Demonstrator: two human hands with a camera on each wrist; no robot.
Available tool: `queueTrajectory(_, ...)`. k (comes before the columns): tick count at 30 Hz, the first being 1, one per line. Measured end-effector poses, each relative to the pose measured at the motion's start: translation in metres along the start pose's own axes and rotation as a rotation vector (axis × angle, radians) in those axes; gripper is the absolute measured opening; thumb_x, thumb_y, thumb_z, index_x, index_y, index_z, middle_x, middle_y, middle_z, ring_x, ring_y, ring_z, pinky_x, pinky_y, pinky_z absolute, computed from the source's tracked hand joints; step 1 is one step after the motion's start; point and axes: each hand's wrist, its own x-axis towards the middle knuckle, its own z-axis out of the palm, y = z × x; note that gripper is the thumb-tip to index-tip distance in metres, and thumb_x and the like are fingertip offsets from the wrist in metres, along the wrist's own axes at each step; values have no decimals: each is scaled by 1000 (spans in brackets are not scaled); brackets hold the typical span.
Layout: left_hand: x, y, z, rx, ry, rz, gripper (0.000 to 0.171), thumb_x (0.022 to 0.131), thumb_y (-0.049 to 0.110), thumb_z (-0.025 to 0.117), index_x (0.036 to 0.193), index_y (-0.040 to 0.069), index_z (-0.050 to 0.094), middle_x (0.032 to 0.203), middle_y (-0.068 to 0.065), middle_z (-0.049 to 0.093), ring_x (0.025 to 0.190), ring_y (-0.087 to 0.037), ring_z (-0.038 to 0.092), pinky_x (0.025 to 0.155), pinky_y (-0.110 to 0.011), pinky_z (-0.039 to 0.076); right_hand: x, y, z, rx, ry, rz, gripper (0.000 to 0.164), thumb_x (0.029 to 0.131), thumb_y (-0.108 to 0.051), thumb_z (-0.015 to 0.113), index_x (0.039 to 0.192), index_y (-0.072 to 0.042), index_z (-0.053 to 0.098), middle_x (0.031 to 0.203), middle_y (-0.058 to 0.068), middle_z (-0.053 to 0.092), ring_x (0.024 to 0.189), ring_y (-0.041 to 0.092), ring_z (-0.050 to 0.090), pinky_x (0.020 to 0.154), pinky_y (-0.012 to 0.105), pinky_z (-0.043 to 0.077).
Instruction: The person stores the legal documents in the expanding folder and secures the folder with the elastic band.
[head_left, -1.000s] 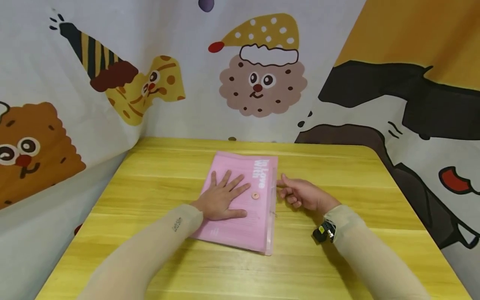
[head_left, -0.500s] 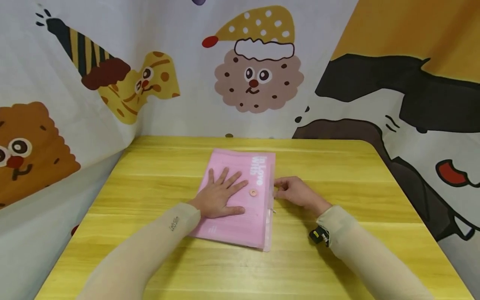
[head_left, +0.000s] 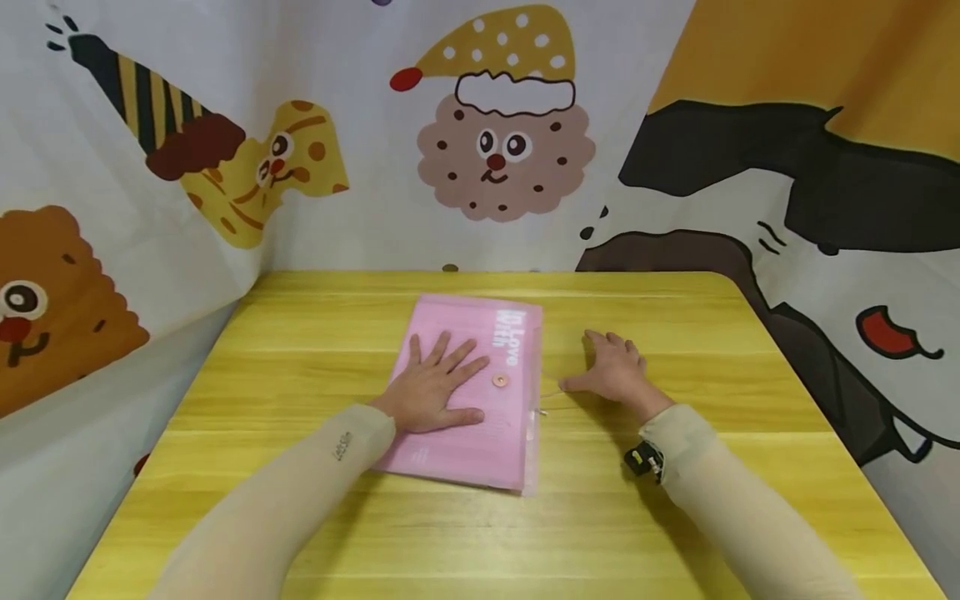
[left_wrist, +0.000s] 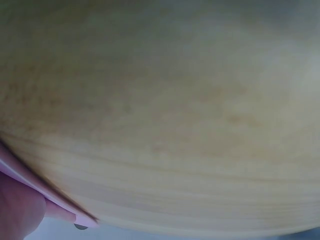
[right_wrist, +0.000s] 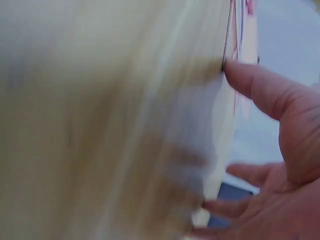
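A pink document folder (head_left: 457, 454) with white lettering and a round button (head_left: 500, 381) lies on the wooden table (head_left: 300, 533). My left hand (head_left: 431, 392) rests flat on it, fingers spread; the left wrist view catches only part of that hand (left_wrist: 20, 207) beside the folder's edge (left_wrist: 30, 177). To the right of the folder, my right hand (head_left: 615, 371) is over the table with its fingers spread apart. A thin pale cord (head_left: 552, 393) runs from the folder's right edge toward the right thumb tip. In the right wrist view the right hand (right_wrist: 295, 150) has thumb and fingers apart.
Behind the table hangs a white cloth (head_left: 360, 242) printed with cartoon biscuits and other figures. The tabletop's far edge meets it just beyond the folder. A small black device (head_left: 643, 460) sits at the right wrist.
My right hand has come away from the folder's right edge, moving right, and its fingers have spread. The left hand stays flat on the folder. The head view has shifted slightly.
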Motion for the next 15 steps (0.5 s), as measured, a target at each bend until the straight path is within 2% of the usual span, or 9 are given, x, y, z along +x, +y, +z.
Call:
queueTrajectory(4,-1,0,0,-6,1,-8,98,93,90,34,173,38,10,182,-2,4,166,-46,0,121,-85,-2,5,7,-9,-40,-12,-93,97,88,-45,84,164,-4,40,167,32,36,150,60,34,119,76,33)
queueTrajectory(7,-1,0,-1,-18,-1,-12,98,94,89,36,173,38,10,182,-1,4,166,-46,0,121,-85,-3,9,8,-9,-101,33,-160,73,96,-38,79,156,-3,53,159,28,52,141,53,52,111,68,47)
queueTrajectory(10,-1,1,0,-23,-5,-11,98,94,89,37,173,38,10,182,-1,4,166,-47,0,121,-85,-3,9,6,-2,-126,94,-174,54,103,-34,69,147,-2,62,151,26,60,133,50,60,104,66,53)
queueTrajectory(12,0,1,0,-19,-8,-12,98,94,89,36,173,39,10,182,-1,4,166,-46,0,121,-84,-3,7,3,5,-101,122,-148,55,104,-39,67,144,-1,64,150,26,60,134,50,59,106,66,52)
queueTrajectory(15,0,2,0,-10,-8,-16,98,93,89,37,173,39,10,183,-1,3,166,-46,0,122,-84,-3,3,-3,12,-82,99,-94,75,101,-56,65,151,0,56,160,28,49,147,54,45,115,72,41)
